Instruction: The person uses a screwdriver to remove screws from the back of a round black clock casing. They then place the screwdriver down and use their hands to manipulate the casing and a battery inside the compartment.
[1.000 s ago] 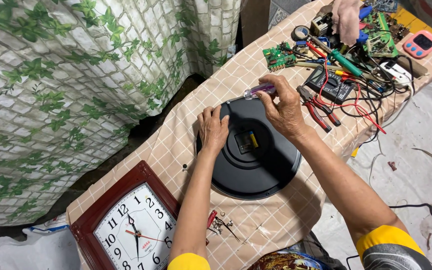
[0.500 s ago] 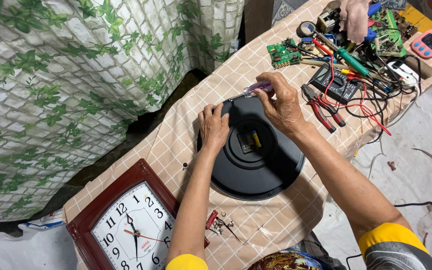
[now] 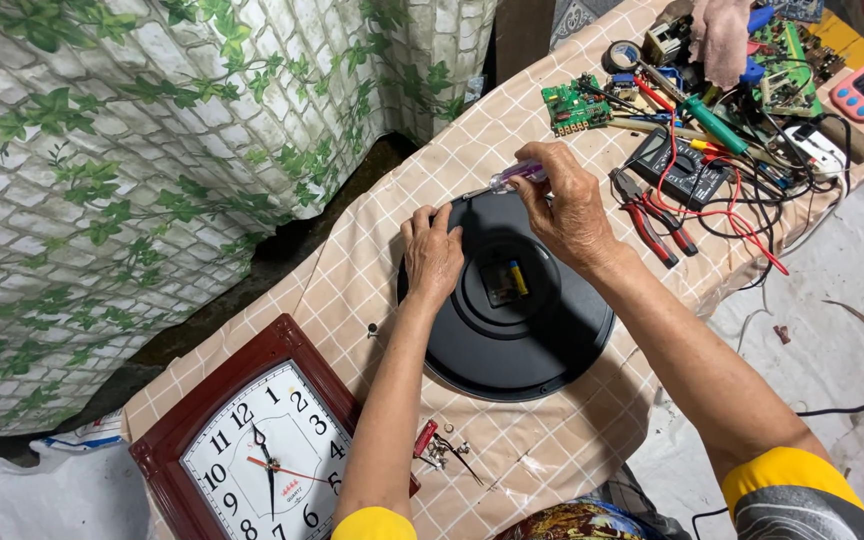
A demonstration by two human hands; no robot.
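A round black clock (image 3: 512, 300) lies face down on the checked tablecloth (image 3: 572, 440), its back upward and the movement housing (image 3: 505, 282) with a yellow-tipped battery exposed at the centre.

Left hand (image 3: 434, 252) — rests palm down on the upper left rim of the clock back, fingers spread and pressing flat; it grips nothing.

Right hand (image 3: 570, 205) — closed in a pinch around a small screwdriver (image 3: 500, 181) with a clear purple handle. The tool's long axis runs from the right hand down and to the left, and its metal tip meets the clock's upper rim just beside the left fingertips (image 3: 442, 215). The right hand is therefore the nearer to the tool end; the left is the nearer to the point of contact on the rim.

Surrounding items:
- A square clock with a dark red frame (image 3: 252, 450) lies face up near the left forearm, well apart from the black one
- Small loose metal parts (image 3: 442, 450) lie between the two clocks
- Red-handled pliers (image 3: 652, 215), a multimeter (image 3: 677, 165) with red leads, a green circuit board (image 3: 577, 105) and a green-handled screwdriver (image 3: 712, 122) crowd the far end of the table, beyond the right hand
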